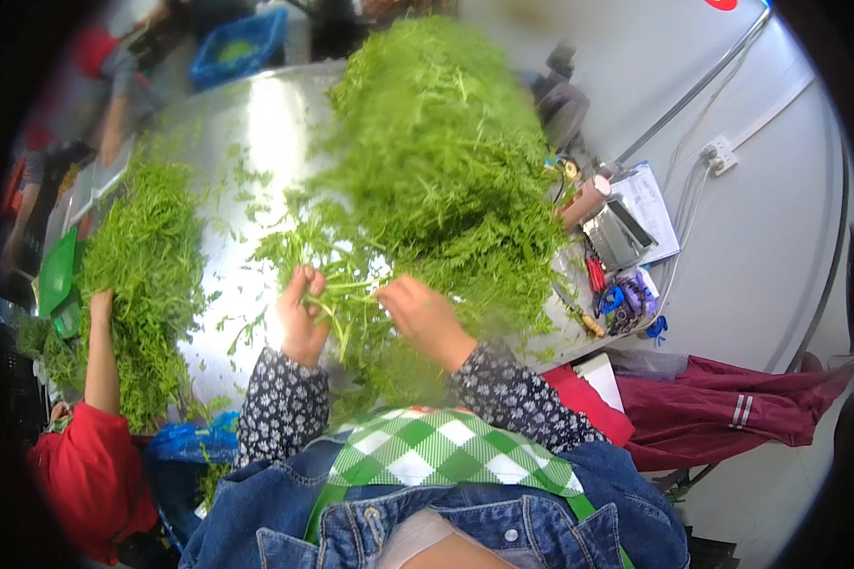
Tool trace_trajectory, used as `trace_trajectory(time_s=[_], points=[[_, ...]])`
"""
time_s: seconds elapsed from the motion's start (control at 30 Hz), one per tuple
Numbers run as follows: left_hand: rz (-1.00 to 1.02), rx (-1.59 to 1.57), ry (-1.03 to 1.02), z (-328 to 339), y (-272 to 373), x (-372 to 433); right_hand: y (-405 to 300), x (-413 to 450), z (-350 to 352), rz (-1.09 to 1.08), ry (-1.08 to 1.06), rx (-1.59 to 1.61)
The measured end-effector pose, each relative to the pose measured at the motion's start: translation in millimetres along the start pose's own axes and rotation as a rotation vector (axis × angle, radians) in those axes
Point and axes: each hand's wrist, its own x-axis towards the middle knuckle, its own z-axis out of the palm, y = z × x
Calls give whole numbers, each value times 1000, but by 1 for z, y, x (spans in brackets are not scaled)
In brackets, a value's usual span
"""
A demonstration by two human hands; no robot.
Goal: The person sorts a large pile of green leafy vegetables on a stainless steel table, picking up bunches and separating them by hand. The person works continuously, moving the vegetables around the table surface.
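My left hand (pixel 304 313) is closed around a small bunch of leafy greens (pixel 288 245), whose pale stems stick out to its right. Just to the right, my right hand (pixel 423 313) pinches the end of a stem between thumb and fingers. Beyond both hands rises a large heap of feathery green leaves (pixel 448 142), partly blurred. More loose greens lie under and below my hands on the shiny metal table (pixel 217 352).
A second heap of greens (pixel 146 270) lies left, with a co-worker's hand (pixel 102 306) in it. Another person stands at upper left. On the right are a knife (pixel 580 313), red-handled tool (pixel 596 274), metal container (pixel 619 231) and papers (pixel 647 206). A blue plastic-lined bin (pixel 192 444) is at lower left.
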Motion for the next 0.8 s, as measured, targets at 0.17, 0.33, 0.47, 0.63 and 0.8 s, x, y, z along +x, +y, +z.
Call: trace_trajectory(time_s=[0.17, 0.33, 0.47, 0.63, 0.8], points=[[16, 136, 83, 5, -7, -2, 3, -7, 11, -6, 34, -126], [40, 298, 123, 26, -15, -25, 20, -9, 22, 520, -23, 138], [130, 365, 143, -2, 6, -12, 49, -34, 23, 278, -382, 554], [215, 840, 414, -68, 92, 8, 84, -66, -1, 432, -195, 541], [26, 1106, 537, -230, 261, 33, 140, -89, -45, 620, 179, 247]])
